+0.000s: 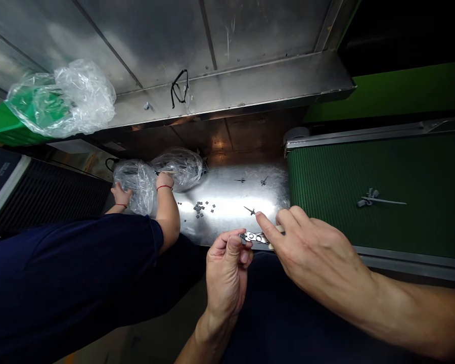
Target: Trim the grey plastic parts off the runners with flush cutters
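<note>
My left hand is closed, pinching a small dark grey plastic part between thumb and fingers. My right hand grips a pair of nippers with a shiny metal head and pale handles. The nippers' jaws meet the grey part at my left fingertips; whether they touch or cut it is too small to tell. Just beyond my right index finger, a thin dark branched plastic piece lies on the metal table. Two similar pieces, one of them a spiky piece, lie farther back.
Several small dark chips lie left of centre. A co-worker's hands work at clear plastic bags. At right, a green conveyor belt carries a grey branched piece. Black glasses rest on the metal ledge.
</note>
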`<state>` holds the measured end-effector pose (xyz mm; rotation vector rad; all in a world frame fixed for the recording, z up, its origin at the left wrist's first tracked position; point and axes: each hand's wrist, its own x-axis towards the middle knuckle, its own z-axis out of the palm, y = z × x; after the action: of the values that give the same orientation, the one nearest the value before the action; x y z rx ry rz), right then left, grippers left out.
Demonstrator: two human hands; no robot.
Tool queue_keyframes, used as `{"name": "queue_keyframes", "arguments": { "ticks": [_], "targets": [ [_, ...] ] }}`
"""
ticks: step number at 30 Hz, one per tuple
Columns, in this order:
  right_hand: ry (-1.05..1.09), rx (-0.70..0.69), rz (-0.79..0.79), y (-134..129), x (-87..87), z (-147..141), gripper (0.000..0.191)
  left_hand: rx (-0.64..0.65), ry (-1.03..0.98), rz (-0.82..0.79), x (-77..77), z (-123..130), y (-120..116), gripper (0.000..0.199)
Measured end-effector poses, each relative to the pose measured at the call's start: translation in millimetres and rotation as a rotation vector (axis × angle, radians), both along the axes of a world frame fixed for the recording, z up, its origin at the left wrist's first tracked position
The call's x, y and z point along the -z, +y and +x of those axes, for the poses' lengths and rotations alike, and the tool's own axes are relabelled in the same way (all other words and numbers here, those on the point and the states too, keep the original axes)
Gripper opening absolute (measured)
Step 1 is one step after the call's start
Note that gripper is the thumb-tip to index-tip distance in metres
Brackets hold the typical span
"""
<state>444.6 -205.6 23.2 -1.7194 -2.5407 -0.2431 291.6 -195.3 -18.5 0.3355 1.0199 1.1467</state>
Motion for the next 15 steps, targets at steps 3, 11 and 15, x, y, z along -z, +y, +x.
{"name": "queue_keyframes", "arguments": {
  "ticks": [3,11,15],
  "targets": [
    [-0.034,-0.025,0.020,-2.4,-0.1,-0.5,0.048,-0.004,0.015,-0.014,-0.1,-1.4,-1.2,0.029],
    [-0.042,-0.081,0.033,-1.7,3.4,0.8,0.031,-0.010,0.018,-0.038,-0.6,-4.9,-2.6,0.031],
    [0.053,-0.093,0.014,2.0,8.3,1.8,0.018,-0.003,-0.007,-0.025,0.1,-4.1,-3.1,0.030]
  ]
}}
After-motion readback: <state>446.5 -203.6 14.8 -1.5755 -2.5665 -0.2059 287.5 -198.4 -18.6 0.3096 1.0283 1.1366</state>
